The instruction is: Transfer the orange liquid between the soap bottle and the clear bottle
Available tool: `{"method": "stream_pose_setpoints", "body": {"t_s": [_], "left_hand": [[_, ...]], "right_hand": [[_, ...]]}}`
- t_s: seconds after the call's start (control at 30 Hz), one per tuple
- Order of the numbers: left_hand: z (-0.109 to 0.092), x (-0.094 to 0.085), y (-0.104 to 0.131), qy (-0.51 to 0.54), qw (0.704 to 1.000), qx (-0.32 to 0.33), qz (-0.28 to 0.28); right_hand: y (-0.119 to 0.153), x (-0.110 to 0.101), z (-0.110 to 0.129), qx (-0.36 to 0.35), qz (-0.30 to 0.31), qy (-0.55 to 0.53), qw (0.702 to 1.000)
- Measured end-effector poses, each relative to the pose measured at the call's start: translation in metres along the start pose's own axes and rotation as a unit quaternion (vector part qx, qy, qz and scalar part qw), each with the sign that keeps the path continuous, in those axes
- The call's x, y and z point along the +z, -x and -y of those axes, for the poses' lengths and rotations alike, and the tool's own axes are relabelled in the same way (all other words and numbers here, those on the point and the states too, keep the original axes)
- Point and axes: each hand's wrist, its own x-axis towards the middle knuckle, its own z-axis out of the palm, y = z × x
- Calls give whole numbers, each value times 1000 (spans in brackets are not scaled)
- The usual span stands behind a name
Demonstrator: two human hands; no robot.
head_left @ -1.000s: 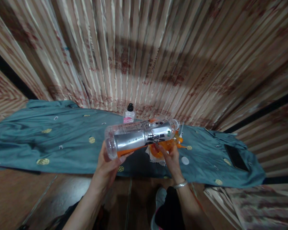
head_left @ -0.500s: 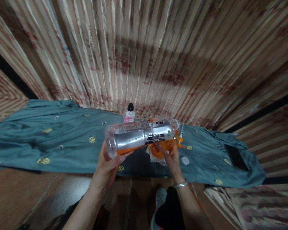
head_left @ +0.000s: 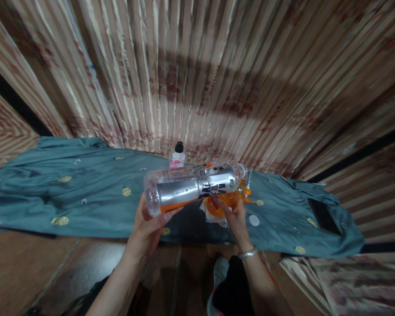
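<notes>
A large clear plastic bottle point(head_left: 184, 188) with a silver and orange label lies nearly level in the air, its neck to the right. My left hand point(head_left: 148, 226) grips its base end from below. Near the neck, my right hand point(head_left: 235, 217) supports it, with the thumb on the label. Behind and below the bottle, partly hidden, is an orange object point(head_left: 215, 207) on a crumpled white tissue point(head_left: 217, 219). A round white disc point(head_left: 254, 220) lies just right of my right hand. Beyond the bottle stands a small clear bottle point(head_left: 177, 159) with a black cap and pink label.
A teal patterned cloth point(head_left: 98, 193) covers the long surface. Towards its right end lies a black phone point(head_left: 324, 216). A pleated curtain point(head_left: 197, 87) hangs along the far side. Below the near edge, a shoe point(head_left: 220, 272) shows on the tiled floor.
</notes>
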Motion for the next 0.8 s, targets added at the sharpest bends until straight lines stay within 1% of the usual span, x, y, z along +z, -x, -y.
{"method": "stream_pose_setpoints", "body": {"t_s": [0.37, 0.57, 0.8], "left_hand": [[1, -2, -1, -4, 1000, 5, 10], [0, -1, 0, -2, 1000, 5, 7], [-2, 3, 1, -1, 1000, 2, 8]], "right_hand": [[-1, -1, 0, 3, -2, 3, 1000], [-2, -2, 0, 0, 9, 6, 1000], [-2, 0, 0, -5, -2, 5, 1000]]}}
